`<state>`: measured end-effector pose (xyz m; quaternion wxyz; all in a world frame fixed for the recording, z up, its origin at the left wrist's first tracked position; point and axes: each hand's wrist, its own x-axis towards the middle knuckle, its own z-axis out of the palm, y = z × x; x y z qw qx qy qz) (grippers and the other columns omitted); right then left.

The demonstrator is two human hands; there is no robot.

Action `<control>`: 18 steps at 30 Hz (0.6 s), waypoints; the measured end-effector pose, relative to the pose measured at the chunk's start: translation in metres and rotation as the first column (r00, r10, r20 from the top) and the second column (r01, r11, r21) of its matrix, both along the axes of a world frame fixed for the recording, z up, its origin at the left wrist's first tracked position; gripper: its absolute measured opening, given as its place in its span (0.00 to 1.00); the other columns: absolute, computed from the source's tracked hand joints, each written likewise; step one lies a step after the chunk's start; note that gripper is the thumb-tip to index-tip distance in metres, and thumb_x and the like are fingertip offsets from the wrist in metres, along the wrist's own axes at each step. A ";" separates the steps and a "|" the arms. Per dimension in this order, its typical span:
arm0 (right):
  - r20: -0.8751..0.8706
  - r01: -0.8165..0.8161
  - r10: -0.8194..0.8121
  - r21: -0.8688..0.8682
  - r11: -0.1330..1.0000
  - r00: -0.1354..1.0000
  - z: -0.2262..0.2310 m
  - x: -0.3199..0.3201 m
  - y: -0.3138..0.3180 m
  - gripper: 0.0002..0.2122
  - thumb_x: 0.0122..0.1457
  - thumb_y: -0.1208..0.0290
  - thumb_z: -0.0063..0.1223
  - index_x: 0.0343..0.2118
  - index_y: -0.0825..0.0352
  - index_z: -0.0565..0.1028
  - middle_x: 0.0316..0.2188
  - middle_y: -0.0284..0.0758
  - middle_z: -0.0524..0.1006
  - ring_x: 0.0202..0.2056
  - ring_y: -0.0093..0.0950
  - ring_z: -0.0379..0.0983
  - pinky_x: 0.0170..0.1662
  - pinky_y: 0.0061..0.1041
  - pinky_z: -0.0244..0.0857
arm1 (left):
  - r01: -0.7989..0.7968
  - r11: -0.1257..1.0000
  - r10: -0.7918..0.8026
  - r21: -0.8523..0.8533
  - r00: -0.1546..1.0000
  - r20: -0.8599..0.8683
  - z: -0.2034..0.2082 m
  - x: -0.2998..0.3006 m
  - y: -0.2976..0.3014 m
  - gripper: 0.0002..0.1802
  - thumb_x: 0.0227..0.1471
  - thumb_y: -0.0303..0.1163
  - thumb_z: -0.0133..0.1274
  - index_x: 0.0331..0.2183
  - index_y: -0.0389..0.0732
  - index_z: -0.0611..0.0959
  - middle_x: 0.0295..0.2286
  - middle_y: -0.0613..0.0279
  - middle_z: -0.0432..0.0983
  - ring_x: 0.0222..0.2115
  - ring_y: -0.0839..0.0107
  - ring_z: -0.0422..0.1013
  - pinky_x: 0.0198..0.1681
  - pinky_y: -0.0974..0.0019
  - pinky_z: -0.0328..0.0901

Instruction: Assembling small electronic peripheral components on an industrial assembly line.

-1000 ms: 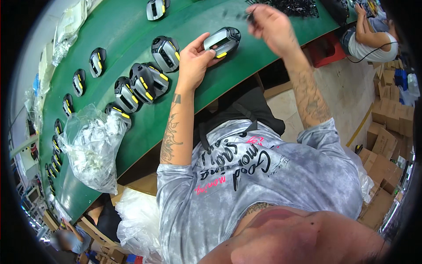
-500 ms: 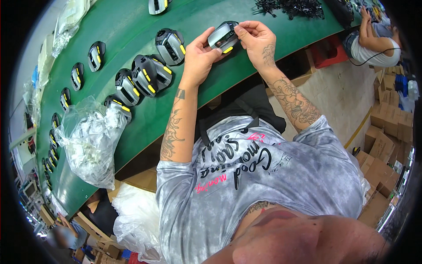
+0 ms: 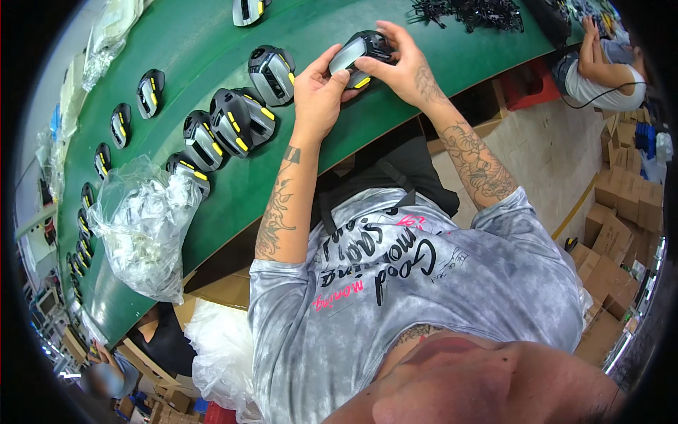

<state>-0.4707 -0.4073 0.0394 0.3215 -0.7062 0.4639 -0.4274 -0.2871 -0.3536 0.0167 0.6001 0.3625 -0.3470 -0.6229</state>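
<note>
A silver-and-black computer mouse with yellow side buttons is held just above the green table's near edge. My left hand is closed around its left end, thumb on the near side by the yellow button. At the other end, my right hand grips the black part, its thumb laid on the top and its fingers round the far side. The fingers partly cover the mouse. Left of my hands, a similar mouse lies on the table, beside a cluster of mice resting against one another.
On the green table, more mice run in a curved row to the left. A clear plastic bag of pale pieces sits at the near left edge. A heap of small black parts lies at the back right. Cardboard boxes stand at right.
My right hand has gone from a fingertip pinch at the mouse's right end to a wider grip, thumb across its top. The mouse has turned slightly in my left hand.
</note>
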 end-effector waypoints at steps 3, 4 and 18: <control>0.032 -0.090 0.087 0.109 0.990 0.996 -0.007 -0.007 -0.004 0.35 0.54 0.68 0.74 0.62 0.68 0.65 0.47 0.38 0.78 0.45 0.24 0.77 0.48 0.24 0.73 | 0.015 1.000 -0.014 -0.011 0.990 0.140 0.011 -0.002 0.002 0.27 0.63 0.19 0.50 0.62 0.29 0.70 0.50 0.53 0.76 0.44 0.71 0.78 0.43 0.67 0.81; 0.034 -0.089 0.086 0.111 0.990 0.996 -0.011 -0.005 -0.004 0.35 0.54 0.68 0.74 0.62 0.68 0.65 0.47 0.38 0.78 0.45 0.24 0.77 0.48 0.24 0.73 | 0.025 1.000 -0.021 -0.014 0.970 0.244 0.014 -0.002 0.003 0.26 0.63 0.18 0.49 0.62 0.29 0.71 0.50 0.53 0.76 0.43 0.71 0.78 0.42 0.68 0.81; 0.514 -0.349 0.249 0.106 0.931 0.821 -0.010 -0.030 -0.009 0.26 0.60 0.76 0.67 0.59 0.70 0.67 0.46 0.35 0.77 0.46 0.22 0.75 0.52 0.24 0.72 | 0.093 0.991 -0.097 -0.100 0.995 -0.029 0.008 -0.003 0.000 0.38 0.54 0.18 0.60 0.63 0.29 0.65 0.54 0.49 0.70 0.52 0.58 0.74 0.53 0.54 0.77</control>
